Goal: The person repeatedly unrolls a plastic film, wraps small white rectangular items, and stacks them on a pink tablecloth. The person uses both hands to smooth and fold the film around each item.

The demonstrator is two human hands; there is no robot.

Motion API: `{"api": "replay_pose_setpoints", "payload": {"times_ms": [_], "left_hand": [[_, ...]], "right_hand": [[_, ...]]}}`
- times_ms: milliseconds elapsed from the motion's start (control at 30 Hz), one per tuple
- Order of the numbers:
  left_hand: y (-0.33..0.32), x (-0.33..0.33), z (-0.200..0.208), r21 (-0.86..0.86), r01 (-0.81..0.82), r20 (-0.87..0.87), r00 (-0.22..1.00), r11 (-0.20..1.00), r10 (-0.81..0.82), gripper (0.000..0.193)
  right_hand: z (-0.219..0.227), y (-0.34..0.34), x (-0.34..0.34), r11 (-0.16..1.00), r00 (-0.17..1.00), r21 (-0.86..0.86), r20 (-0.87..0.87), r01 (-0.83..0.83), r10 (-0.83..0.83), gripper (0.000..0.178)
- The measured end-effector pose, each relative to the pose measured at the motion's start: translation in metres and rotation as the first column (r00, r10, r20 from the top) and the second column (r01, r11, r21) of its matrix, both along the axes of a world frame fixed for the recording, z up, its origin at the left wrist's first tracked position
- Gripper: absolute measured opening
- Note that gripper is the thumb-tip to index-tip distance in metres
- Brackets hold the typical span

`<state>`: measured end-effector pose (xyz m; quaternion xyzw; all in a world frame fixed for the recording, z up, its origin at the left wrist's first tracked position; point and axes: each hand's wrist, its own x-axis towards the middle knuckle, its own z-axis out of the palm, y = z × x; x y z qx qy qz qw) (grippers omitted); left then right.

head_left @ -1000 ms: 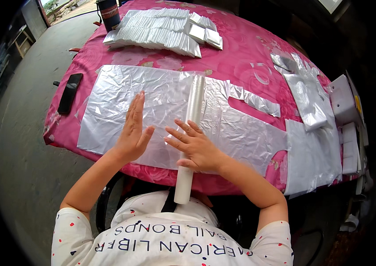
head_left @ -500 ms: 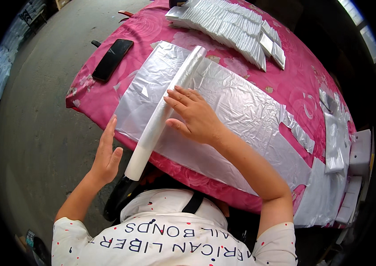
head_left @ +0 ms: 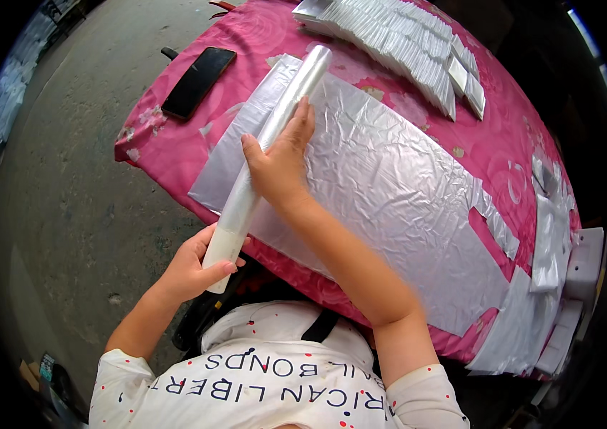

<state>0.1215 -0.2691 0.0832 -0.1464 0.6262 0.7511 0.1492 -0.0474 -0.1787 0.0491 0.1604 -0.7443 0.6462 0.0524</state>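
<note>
A roll of thin whitish plastic film (head_left: pixel 235 204), wound on a pale tube, lies aslant across the table and sticks out past its near edge. My left hand (head_left: pixel 194 266) is wrapped round the near end of the tube, thumb on top. Farther up, my right hand (head_left: pixel 282 161) grips the roll, with the thumb on its left side and the fingers along its right. Under the roll spread flat plastic bags (head_left: pixel 382 193), wrinkled and silvery white, with handle cutouts at their right end. Part of the roll is hidden by the right hand.
A pink flowered cloth (head_left: pixel 149 143) covers the table. A black phone (head_left: pixel 198 82) rests at the far left. Rows of folded white packets (head_left: pixel 396 50) stand at the back. More plastic bags (head_left: pixel 514 325) and white boxes (head_left: pixel 584 264) are at the right edge.
My left hand, open beside the tube before, now holds its near end. My right hand has turned and moved from resting on the roll to gripping it.
</note>
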Motion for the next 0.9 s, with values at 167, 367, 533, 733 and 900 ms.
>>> {"api": "replay_pose_setpoints", "payload": {"times_ms": [167,367,533,733,900], "left_hand": [[0.031,0.008,-0.02,0.961,0.206,-0.176,0.97,0.186,-0.165,0.089],[0.058,-0.025,0.006,0.506,0.252,0.061,0.943,0.825,-0.326,0.077],[0.09,-0.037,-0.009,0.049,0.094,-0.046,0.995,0.994,-0.091,0.055],[0.095,-0.027,-0.021,0.112,0.295,0.182,0.933,0.949,-0.312,0.063],[0.084,-0.014,-0.032,0.394,0.302,0.327,0.836,0.868,-0.44,0.069]], "right_hand": [[0.042,0.046,-0.003,0.365,0.591,-0.931,0.28,-0.026,0.756,0.059],[0.048,0.107,0.001,0.543,0.759,-0.839,0.338,-0.024,0.556,0.059],[0.046,0.13,0.028,0.77,0.873,-0.636,0.406,0.057,0.27,0.06],[0.026,0.169,0.036,0.845,0.866,-0.535,0.426,0.009,0.261,0.058],[0.009,0.225,0.019,0.918,0.88,-0.395,0.424,-0.034,0.215,0.065]]}}
